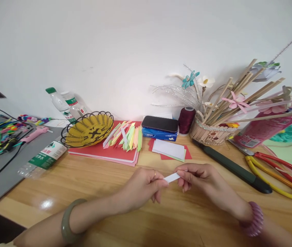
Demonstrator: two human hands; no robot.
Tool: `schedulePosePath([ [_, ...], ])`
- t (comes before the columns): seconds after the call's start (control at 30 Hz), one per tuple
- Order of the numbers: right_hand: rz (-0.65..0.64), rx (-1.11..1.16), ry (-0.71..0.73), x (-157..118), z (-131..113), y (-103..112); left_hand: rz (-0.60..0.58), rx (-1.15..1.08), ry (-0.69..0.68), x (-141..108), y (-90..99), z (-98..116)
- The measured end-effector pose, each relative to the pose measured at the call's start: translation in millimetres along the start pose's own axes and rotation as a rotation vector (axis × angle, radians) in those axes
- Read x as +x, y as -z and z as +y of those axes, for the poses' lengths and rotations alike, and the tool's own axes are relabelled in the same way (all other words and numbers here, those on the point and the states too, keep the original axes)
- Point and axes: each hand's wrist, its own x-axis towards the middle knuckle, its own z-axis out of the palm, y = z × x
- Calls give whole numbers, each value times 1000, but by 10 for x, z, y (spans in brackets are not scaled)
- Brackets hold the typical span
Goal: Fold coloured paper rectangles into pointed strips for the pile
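Observation:
Between my two hands, above the wooden table, is a narrow white paper strip [172,177]. My left hand [146,185] pinches its left end between thumb and fingers. The right end is held by my right hand [199,178], with the thumb on top. Just beyond the hands, white paper pieces [168,149] lie on red and pale green ones. Farther left, folded colored paper strips [125,137] are piled on red sheets [105,153].
A yellow basket [92,130] and plastic bottles [44,157] stand or lie at left. Behind the hands are a phone [159,124] on a blue pack and purple thread [186,120]. Right are a stick-filled holder [213,133], a dark green tool [234,168] and scissors [277,171].

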Motion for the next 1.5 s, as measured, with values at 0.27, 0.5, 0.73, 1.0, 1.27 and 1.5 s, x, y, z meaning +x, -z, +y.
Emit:
schedulePosePath([
  [0.27,-31,8,-19,60,44,4,-14,88,7,-80,64,-40],
  [0.5,99,-56,-40,85,59,76,142,432,-71,-183,206,-50],
  [0.73,167,-173,-11,120,59,16,859,1398,146,-125,871,32],
  [1.0,285,-509,108,110,161,86,955,1436,79,58,1112,60],
  [1.27,320,-1031,402,393,399,285,730,1447,-591,61,847,-69],
  [1.5,197,-1293,611,332,395,290,481,1380,-950,245,457,-167],
])
